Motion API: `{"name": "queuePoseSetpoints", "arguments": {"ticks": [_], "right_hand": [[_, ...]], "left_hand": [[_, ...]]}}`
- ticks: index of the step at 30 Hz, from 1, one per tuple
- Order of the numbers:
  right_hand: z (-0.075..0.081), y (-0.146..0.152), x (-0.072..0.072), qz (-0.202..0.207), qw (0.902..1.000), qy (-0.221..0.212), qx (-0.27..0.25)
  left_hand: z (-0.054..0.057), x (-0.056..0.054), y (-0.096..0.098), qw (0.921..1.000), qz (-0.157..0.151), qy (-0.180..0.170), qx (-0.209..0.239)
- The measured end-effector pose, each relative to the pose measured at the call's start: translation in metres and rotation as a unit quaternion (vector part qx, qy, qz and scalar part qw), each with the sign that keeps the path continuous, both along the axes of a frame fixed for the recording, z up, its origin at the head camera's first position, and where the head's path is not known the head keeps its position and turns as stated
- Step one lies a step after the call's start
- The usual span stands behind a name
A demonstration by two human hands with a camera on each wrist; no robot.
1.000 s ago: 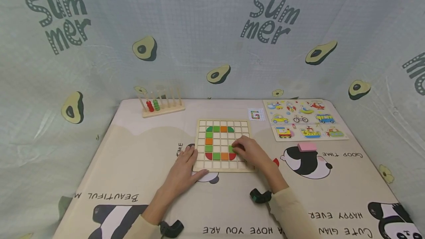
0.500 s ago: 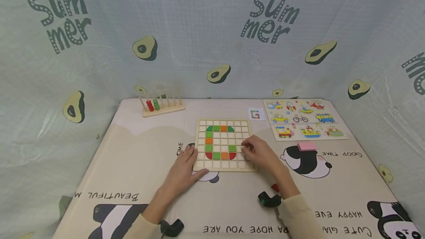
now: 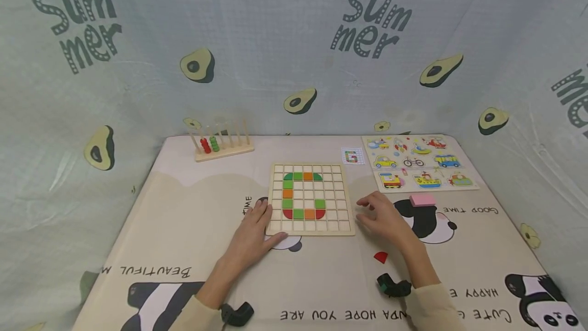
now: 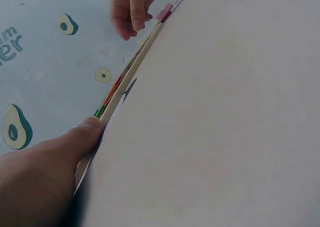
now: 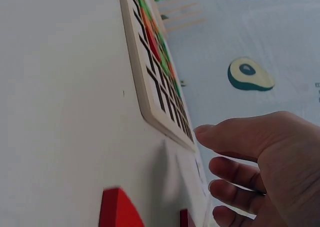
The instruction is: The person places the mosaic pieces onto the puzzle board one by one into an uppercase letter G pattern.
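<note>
A wooden grid board (image 3: 351, 221) lies flat on the table. Green, orange and red tiles (image 3: 298, 214) in its cells form an angular, open ring. My left hand (image 3: 251, 225) rests along the board's left edge, fingers spread and thumb at the near-left corner; in the left wrist view the thumb (image 4: 82, 137) touches the rim. Just off the right edge hovers my right hand (image 3: 383, 218), fingers loosely bent around nothing. The right wrist view shows a gap between its thumb (image 5: 235, 134) and fingers. A red quarter-round piece (image 3: 381, 257) lies on the table below that hand.
A pattern card (image 3: 352, 156) with a similar figure lies behind the board. Farther right are a vehicle picture puzzle (image 3: 399, 173) and a pink block (image 3: 422, 200). A peg stand (image 3: 225, 154) with red and green beads stands at the back left.
My right hand has let go of the green tile in the right column and moved right, off the board. The red piece has come into fuller view. My left hand has stayed put.
</note>
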State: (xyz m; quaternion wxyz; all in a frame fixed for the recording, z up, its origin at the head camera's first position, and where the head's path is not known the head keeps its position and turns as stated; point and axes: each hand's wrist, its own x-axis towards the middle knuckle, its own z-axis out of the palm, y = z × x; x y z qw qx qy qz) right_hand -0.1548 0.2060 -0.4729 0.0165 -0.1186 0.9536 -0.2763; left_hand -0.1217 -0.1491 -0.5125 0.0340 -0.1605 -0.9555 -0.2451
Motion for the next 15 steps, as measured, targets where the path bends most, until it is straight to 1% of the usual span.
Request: {"name": "queuePoseSetpoints", "arguments": {"ticks": [7, 15], "right_hand": [[-0.004, 0.018, 0.006, -0.006, 0.9999, -0.004, 0.01], [-0.007, 0.031, 0.013, -0.03, 0.9989, -0.032, 0.015]], "left_hand": [[0.0, 0.0, 0.0, 1.0, -0.001, 0.0, 0.006], [0.001, 0.0, 0.0, 1.0, -0.001, 0.0, 0.006]]}}
